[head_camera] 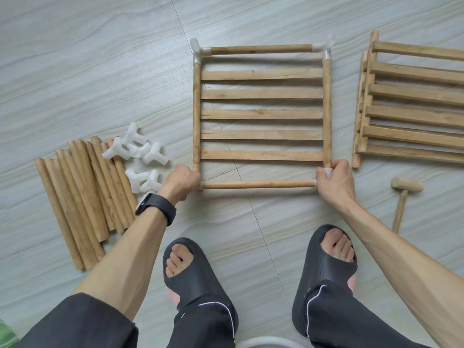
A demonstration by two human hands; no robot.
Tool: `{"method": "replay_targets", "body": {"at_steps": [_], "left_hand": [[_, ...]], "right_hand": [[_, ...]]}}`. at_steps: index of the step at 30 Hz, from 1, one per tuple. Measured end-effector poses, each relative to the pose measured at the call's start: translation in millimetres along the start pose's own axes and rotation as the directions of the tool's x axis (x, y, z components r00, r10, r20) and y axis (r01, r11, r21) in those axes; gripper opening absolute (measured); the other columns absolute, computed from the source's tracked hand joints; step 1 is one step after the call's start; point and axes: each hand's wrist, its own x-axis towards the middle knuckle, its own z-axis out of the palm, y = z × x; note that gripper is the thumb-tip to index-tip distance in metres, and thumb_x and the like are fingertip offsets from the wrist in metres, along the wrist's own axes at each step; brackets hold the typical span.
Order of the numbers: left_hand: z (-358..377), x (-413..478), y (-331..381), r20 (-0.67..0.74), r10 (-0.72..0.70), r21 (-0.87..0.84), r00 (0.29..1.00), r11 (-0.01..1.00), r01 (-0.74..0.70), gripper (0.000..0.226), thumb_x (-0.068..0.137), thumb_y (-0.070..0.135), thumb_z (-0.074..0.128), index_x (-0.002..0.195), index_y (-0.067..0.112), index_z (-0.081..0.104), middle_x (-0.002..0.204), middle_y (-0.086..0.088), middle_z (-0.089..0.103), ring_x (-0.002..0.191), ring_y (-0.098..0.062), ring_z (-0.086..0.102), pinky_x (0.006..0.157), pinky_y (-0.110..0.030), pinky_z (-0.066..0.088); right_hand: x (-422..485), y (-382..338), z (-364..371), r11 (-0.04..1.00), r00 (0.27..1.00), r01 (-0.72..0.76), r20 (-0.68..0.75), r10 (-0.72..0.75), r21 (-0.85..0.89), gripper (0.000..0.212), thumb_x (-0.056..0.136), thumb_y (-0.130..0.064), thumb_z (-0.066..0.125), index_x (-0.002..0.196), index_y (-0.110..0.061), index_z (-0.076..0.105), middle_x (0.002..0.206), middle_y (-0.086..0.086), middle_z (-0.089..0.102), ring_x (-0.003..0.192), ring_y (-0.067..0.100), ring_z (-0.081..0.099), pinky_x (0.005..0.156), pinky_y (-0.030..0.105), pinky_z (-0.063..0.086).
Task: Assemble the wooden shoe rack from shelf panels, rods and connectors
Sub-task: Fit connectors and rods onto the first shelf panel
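Shelf panel (261, 114): lies flat on the floor, right in front of the person's feet; six slats run between two round side rails.
Near rod (258, 184): closes the panel's near edge and runs from one hand to the other.
Far rod (261, 49): closes the far edge, with a white far-left connector (197, 50) and a far-right connector (325, 52) on its ends.
Left hand (182, 182): fingers are curled tight round the shelf panel's near-left corner; what fitting sits under it is mostly hidden.
Right hand (335, 183): fingers and thumb are wrapped round the near-right connector (328, 172), and white shows between them.
Loose rods (82, 197): a bundle lying side by side on the left.
Loose connectors (143, 159): a white heap between that bundle and the panel, touching the rods.
Spare shelf panels (414, 104): stacked on the right.
Wooden mallet (404, 197): lies near the right hand, apart from it.
Floor (75, 71): grey streaked tiles.
Wristwatch (155, 205): black, worn on the left wrist.
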Motion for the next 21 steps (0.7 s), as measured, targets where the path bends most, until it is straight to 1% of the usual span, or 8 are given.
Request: {"method": "replay_targets", "body": {"at_steps": [3, 5, 7, 9, 11, 14, 16, 21], "left_hand": [[-4.8, 0.0, -1.9, 0.095, 0.017, -0.116, 0.995, 0.993, -0.006, 0.014, 0.089, 0.01, 0.057, 0.077, 0.006, 0.05, 0.057, -0.001, 0.037, 0.042, -0.015, 0.029, 0.04, -0.019, 0.022], [-9.4, -2.9, -2.8, 0.135, 0.046, -0.172, 0.99, 0.985, -0.022, 0.022, 0.095, 0.026, 0.061, 0.092, 0.005, 0.053, 0.073, -0.007, 0.056, 0.044, -0.018, 0.052, 0.04, -0.022, 0.038], [-12.6, -5.4, -4.3, 0.172, 0.063, -0.278, 0.983, 0.96, -0.012, 0.029, 0.098, 0.036, 0.061, 0.104, 0.008, 0.06, 0.094, -0.008, 0.071, 0.064, -0.021, 0.071, 0.056, -0.032, 0.059], [-14.4, -6.3, -8.0, 0.234, 0.083, -0.481, 0.969, 0.876, 0.041, 0.03, 0.099, 0.039, 0.059, 0.105, 0.01, 0.065, 0.094, -0.007, 0.076, 0.078, -0.019, 0.073, 0.076, -0.042, 0.063], [-13.4, -7.3, -13.5, 0.325, 0.097, -0.605, 0.941, 0.786, 0.128, 0.032, 0.099, 0.043, 0.059, 0.1, 0.011, 0.064, 0.091, -0.006, 0.076, 0.079, -0.017, 0.074, 0.075, -0.042, 0.064], [-7.7, -8.7, -18.1, 0.397, 0.106, -0.64, 0.912, 0.744, 0.192, 0.039, 0.094, 0.053, 0.062, 0.082, 0.017, 0.056, 0.081, -0.004, 0.071, 0.071, -0.015, 0.071, 0.067, -0.039, 0.062], [-4.2, -8.4, -20.0, 0.42, 0.144, -0.719, 0.896, 0.655, 0.232, 0.04, 0.091, 0.056, 0.064, 0.078, 0.02, 0.052, 0.071, 0.002, 0.059, 0.063, -0.015, 0.065, 0.065, -0.039, 0.058], [5.9, -5.4, -18.7, 0.462, 0.087, -0.86, 0.883, 0.289, 0.422, 0.065, 0.089, 0.075, 0.05, 0.061, 0.016, 0.048, 0.058, -0.003, 0.052, 0.056, -0.022, 0.061, 0.069, -0.037, 0.06]], "right_hand": [[-0.1, -1.8, -5.1, 0.994, 0.994, -0.058, 0.093, 0.05, 0.094, 0.036, 0.099, -0.032, 0.057, 0.125, -0.011, 0.042, 0.092, 0.004, 0.064, 0.065, 0.016, 0.071, 0.063, 0.032, 0.046], [2.2, 1.5, -5.1, 0.992, 0.989, -0.058, 0.142, 0.042, 0.109, 0.028, 0.099, -0.034, 0.057, 0.115, -0.014, 0.045, 0.085, 0.001, 0.069, 0.046, 0.009, 0.066, 0.057, 0.03, 0.047], [7.0, 3.5, -5.9, 0.98, 0.975, -0.094, 0.215, 0.056, 0.176, 0.016, 0.1, -0.028, 0.058, 0.103, -0.013, 0.053, 0.083, 0.004, 0.071, 0.048, 0.016, 0.066, 0.056, 0.032, 0.049], [11.6, 2.0, -10.4, 0.929, 0.936, -0.204, 0.338, 0.093, 0.309, 0.016, 0.101, -0.021, 0.056, 0.098, -0.005, 0.057, 0.077, 0.013, 0.069, 0.05, 0.024, 0.063, 0.047, 0.031, 0.047], [13.4, -1.1, -19.0, 0.857, 0.889, -0.321, 0.441, 0.126, 0.403, 0.019, 0.103, -0.02, 0.054, 0.094, -0.004, 0.057, 0.063, 0.01, 0.066, 0.055, 0.025, 0.066, 0.051, 0.029, 0.049], [13.6, -1.6, -28.7, 0.646, 0.791, -0.524, 0.598, 0.128, 0.555, 0.026, 0.105, -0.021, 0.051, 0.08, -0.014, 0.052, 0.051, -0.001, 0.048, 0.084, 0.031, 0.077, 0.083, 0.033, 0.053], [14.0, -0.2, -30.9, 0.558, 0.76, -0.586, 0.637, 0.127, 0.588, 0.027, 0.105, -0.022, 0.049, 0.079, -0.016, 0.05, 0.052, -0.002, 0.043, 0.091, 0.035, 0.076, 0.091, 0.039, 0.051], [10.3, -4.0, -24.3, 0.567, 0.752, -0.603, 0.637, 0.169, 0.561, 0.029, 0.103, -0.021, 0.051, 0.074, -0.017, 0.048, 0.049, -0.002, 0.041, 0.076, 0.031, 0.076, 0.086, 0.043, 0.054]]}}
